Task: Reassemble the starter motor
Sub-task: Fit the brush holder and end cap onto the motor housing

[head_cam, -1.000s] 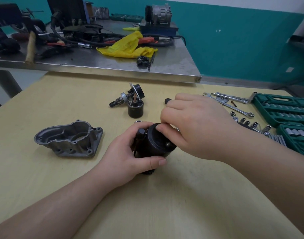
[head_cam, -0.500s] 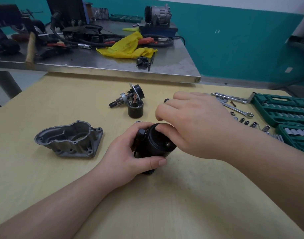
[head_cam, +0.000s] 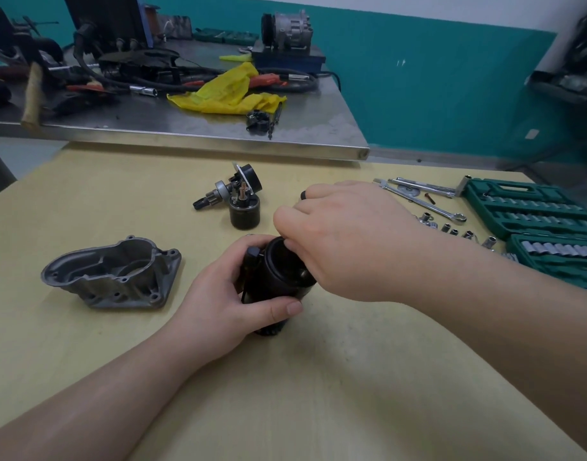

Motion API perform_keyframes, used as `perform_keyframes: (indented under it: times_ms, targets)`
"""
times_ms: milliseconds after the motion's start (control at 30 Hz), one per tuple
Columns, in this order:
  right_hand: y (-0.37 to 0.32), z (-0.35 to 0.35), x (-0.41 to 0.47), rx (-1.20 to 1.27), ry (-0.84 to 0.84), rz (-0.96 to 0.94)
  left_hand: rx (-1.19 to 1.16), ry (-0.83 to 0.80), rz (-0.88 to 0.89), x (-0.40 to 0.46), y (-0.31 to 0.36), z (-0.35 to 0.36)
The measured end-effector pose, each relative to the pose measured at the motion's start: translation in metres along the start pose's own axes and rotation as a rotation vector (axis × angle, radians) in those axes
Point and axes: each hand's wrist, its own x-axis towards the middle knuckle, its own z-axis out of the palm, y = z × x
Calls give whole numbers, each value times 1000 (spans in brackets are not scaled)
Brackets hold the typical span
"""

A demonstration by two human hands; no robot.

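A pale wooden table [head_cam: 318,394] fills the near part of the room. Just behind it stands a steel workbench [head_cam: 192,134] with a shiny, scuffed top, its front edge catching the light. The wall [head_cam: 435,78] beyond is painted teal below and white above. A strip of grey floor [head_cam: 435,158] shows between the bench and the wall. The lighting is soft and even.

Head-worn camera looks forward and down, close over the table [head_cam: 318,394].
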Motion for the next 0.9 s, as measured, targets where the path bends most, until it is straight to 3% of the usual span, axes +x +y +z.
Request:
perform_keyframes:
  times_ms: [233,433,900]
  targets:
    - [-4,5,7,-34,-50,96,-5,-4,-6,-1,2,0]
    - [6,-1,1,-28,-50,-53,17,-10,2,-2,4,-1]
    - [12,0,4,-49,-90,-95,28,-12,23,-1,1,0]
